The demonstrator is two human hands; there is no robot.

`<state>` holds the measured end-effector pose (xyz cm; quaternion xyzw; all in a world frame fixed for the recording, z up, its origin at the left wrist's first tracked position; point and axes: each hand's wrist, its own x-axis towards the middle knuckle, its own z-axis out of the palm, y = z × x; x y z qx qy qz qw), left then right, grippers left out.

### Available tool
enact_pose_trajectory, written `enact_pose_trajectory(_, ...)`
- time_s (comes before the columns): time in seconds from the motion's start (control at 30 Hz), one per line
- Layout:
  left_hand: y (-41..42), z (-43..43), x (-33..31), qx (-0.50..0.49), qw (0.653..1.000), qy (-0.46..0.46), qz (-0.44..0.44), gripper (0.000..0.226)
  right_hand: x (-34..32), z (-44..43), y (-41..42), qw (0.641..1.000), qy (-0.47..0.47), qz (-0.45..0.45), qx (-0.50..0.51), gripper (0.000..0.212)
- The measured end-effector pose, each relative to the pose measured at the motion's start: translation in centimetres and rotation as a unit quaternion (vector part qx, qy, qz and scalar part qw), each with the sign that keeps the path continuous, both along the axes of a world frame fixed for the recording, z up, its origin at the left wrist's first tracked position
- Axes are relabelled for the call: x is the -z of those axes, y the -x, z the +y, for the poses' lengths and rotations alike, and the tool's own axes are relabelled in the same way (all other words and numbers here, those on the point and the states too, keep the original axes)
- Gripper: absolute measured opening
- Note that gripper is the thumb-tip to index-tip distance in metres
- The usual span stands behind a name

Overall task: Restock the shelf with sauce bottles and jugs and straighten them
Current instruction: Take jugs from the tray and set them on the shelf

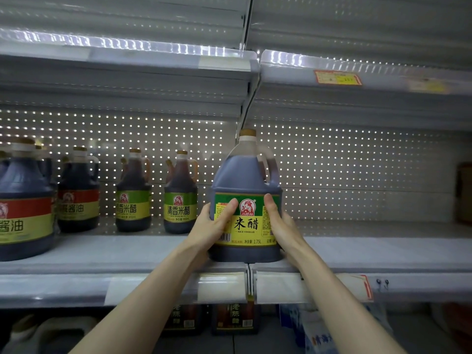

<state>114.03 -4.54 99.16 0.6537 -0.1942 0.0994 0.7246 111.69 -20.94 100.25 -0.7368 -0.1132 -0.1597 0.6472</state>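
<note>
a: what's being held?

b: one big jug of dark rice vinegar (246,198), upright, with a tan cap and a green and yellow label. it stands at the front edge of the middle shelf (383,254), right over the seam where two shelf sections meet.

a: and the hands?

b: both are on it. the left hand (212,226) wraps the jug's left side, thumb laid across the label front. the right hand (281,226) presses the right side, thumb up along the label edge. fingers of both are closed around the jug; the ones behind it are hidden.

a: what else stands on that shelf?

b: to the left i count four clear front containers. nearest is a slim vinegar bottle with a green label (180,194), then a second green-label bottle (133,192), then a red-label soy bottle (78,191), then a large red-label soy jug (24,200) cut off by the left edge. more caps show behind some of them, but i can't count those rows. all stand upright, apart from the held jug.

a: the right side?

b: bare shelf beside the jug, with something brown (463,192) at the far right edge, too blurred to name.

a: above and below?

b: the upper shelf (127,60) carries two yellow price tags (337,77) on its front rail to the right. under the middle shelf, two dark bottles with brown labels (236,319) peek out, and a blue and white bag (319,335) sits to their right.
</note>
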Motion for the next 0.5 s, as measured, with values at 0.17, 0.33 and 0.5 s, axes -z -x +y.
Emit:
enact_pose_trajectory(0.17,-0.16,-0.02,0.24,-0.011,1.000,-0.012,-0.003,0.093,0.25,0.02,0.10,1.000,-0.002,-0.002,0.005,0.078)
enact_pose_trajectory(0.33,-0.34,-0.14,0.11,-0.033,0.999,-0.008,-0.010,0.095,-0.04,0.05,0.12,1.000,-0.005,-0.004,0.006,0.080)
enact_pose_trajectory(0.5,-0.55,0.02,0.10,-0.034,0.999,-0.023,-0.008,0.114,-0.07,0.06,0.27,1.000,0.000,-0.005,0.006,0.073)
